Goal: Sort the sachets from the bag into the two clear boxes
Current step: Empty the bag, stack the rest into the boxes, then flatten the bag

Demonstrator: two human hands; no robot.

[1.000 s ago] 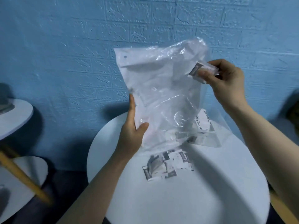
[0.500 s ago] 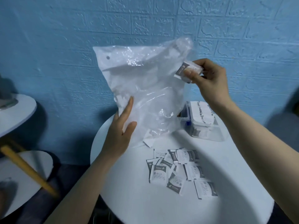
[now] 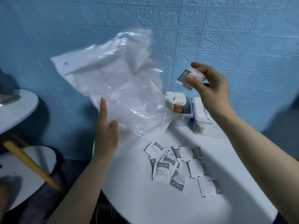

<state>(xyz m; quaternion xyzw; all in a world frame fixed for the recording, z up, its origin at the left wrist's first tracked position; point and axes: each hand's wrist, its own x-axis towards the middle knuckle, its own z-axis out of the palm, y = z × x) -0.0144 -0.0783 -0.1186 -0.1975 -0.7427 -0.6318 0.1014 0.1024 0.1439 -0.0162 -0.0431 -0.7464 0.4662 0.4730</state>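
Blue brick wall behind round white table [image 3: 145,199]. Left hand [image 3: 106,135] grips emptied plastic bag [image 3: 116,88], held up. Loose sugar sachets [image 3: 179,165] lie mid-table. Right hand [image 3: 208,84] pinches one sachet [image 3: 186,76] above the two clear boxes [image 3: 186,113]. Judged: sorting just starting; next, drop it in the matching box.

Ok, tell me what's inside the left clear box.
The left clear box holds upright white sachets and an orange-fronted sachet facing the camera. The plastic bag covers its left side, so anything there is hidden.
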